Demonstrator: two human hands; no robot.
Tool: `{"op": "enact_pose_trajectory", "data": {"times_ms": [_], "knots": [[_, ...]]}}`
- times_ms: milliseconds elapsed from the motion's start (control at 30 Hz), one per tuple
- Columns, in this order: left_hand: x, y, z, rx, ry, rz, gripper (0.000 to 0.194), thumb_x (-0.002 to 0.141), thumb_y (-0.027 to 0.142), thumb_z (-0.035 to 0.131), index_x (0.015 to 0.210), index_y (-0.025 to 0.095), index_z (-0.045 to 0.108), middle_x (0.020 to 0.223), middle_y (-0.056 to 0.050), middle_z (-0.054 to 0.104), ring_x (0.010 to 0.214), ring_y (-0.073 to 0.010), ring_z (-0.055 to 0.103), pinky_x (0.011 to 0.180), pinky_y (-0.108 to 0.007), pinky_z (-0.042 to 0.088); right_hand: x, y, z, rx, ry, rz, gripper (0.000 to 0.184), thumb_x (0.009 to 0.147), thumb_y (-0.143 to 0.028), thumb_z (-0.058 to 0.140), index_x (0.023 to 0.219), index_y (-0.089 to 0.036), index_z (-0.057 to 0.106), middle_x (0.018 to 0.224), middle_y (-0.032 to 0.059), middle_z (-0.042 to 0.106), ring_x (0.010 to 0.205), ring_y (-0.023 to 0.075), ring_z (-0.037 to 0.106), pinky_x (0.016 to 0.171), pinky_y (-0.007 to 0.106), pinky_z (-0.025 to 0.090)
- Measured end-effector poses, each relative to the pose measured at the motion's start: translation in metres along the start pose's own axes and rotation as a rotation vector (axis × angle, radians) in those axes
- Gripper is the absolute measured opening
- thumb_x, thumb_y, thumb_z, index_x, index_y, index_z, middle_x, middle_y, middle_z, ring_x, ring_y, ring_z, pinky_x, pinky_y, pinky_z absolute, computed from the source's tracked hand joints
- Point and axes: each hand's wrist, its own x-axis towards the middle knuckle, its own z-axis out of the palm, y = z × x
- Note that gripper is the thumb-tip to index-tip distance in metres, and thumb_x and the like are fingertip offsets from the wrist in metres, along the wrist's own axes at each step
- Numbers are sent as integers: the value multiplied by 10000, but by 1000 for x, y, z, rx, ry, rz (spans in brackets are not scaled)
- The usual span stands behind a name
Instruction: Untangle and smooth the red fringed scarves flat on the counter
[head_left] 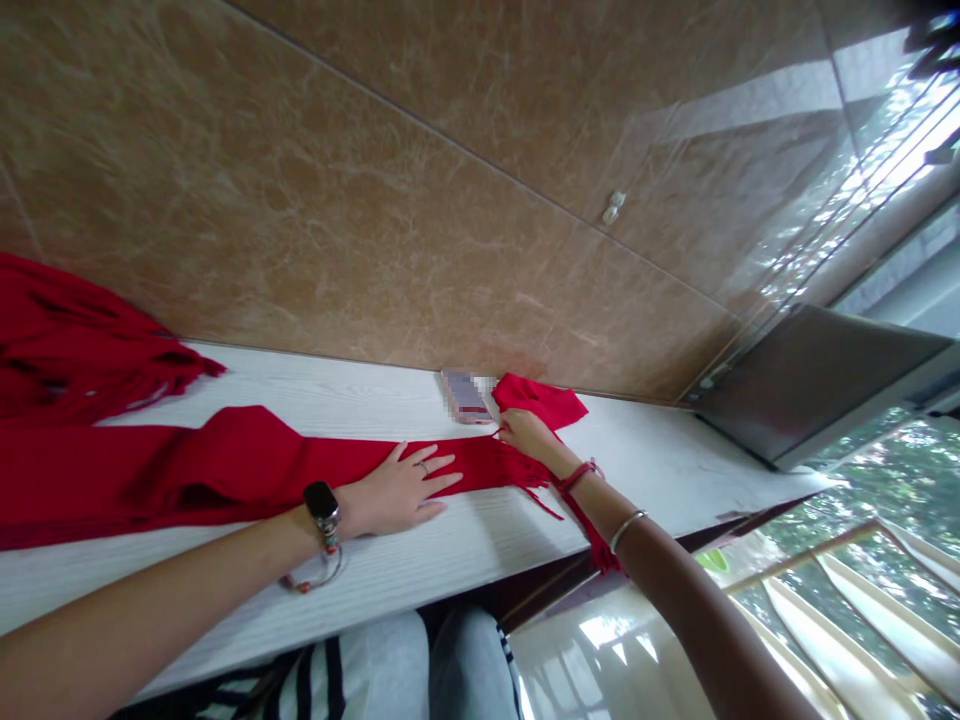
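Red scarf [480,465] laid lengthwise on the white wood-grain surface [322,375], running from the left edge of view to a fringed end near the middle; fabric humps up in a loose fold left of centre. Left hand [397,490] flat on the scarf, palm down, fingers spread apart, not gripping. Right hand [525,435] at the fringed end, fingers together — pinched on strands at the far corner, tips small in view. More red cloth [540,400] lies just behind the right hand by the tiled wall [300,200]; red fabric also hangs over the near edge under the right forearm — can't tell if it's the same piece. Phone [465,395] near the right hand, screen pixelated. Fringed red heap [75,350] at far left, against the wall. Black watch [321,500] on left wrist; red string bracelet [577,475] and silver bangle [626,532] on right arm. Grey panel-like object [817,385] stands at the far right end.
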Motion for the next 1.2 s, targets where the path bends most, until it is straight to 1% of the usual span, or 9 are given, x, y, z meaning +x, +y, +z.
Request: {"op": "enact_pose_trajectory", "data": {"times_ms": [100,200,367,467,600,733,900,1033,1200], "knots": [[-1,0,-1,-7,-7,-7,448,895,406,345,1329,296,341,1419,-33,309,1300,-279,227,1004,-543,176,-13,28,-15,-61,31,120,172,743,-80,470,793,-83,635,864,174,641,849,267,599,730,356,436],[0,0,-3,-13,-16,-8,446,897,403,343,1329,292,344,1418,-38,310,1300,-279,230,1005,-542,174,-24,42,-29,-63,48,108,201,737,-41,449,786,-110,631,897,149,642,892,245,584,776,362,433],[0,0,-4,-10,-34,-11,447,903,422,320,1324,278,360,1413,-50,319,1303,-281,221,1011,-545,159,-21,-3,-21,59,57,-142,236,774,-91,493,971,-184,585,1030,37,614,954,137,545,833,249,415],[-1,-5,-6,-20,-70,4,460,902,444,312,1337,294,331,1430,-42,285,1313,-278,194,1020,-538,142,-22,-28,-5,130,33,-294,165,769,-93,492,888,-162,583,906,33,623,824,124,560,754,229,433],[-9,-17,-11,-50,-166,28,489,887,492,329,1348,333,294,1445,-36,248,1325,-283,150,1024,-538,127,-30,-12,7,113,35,-307,132,772,-91,463,792,-138,584,807,58,610,737,141,553,688,251,433],[-28,-33,-20,-44,-205,-2,499,886,487,335,1356,332,275,1450,-37,232,1330,-273,137,1033,-529,105,-32,11,-2,113,48,-326,132,731,-73,481,755,-148,586,807,63,607,776,156,551,707,266,435],[-46,-42,-30,-10,-235,-33,512,887,488,329,1363,308,272,1450,-43,228,1335,-253,126,1050,-493,93,-22,-34,-14,297,204,-586,142,765,-120,474,858,-155,575,911,76,596,904,165,519,816,293,420],[-47,-40,-31,-20,-229,-43,509,885,486,339,1359,308,283,1447,-45,236,1334,-255,132,1049,-489,100,-19,-61,-8,213,23,-741,154,715,-87,470,813,-155,568,832,53,588,799,148,517,761,263,426],[-47,-43,-27,-44,-201,-10,503,882,485,353,1353,322,291,1441,-33,257,1332,-252,141,1052,-481,94,-31,-19,-8,55,-119,-630,209,701,-65,423,825,-150,569,847,60,584,777,146,519,719,256,420]]}}
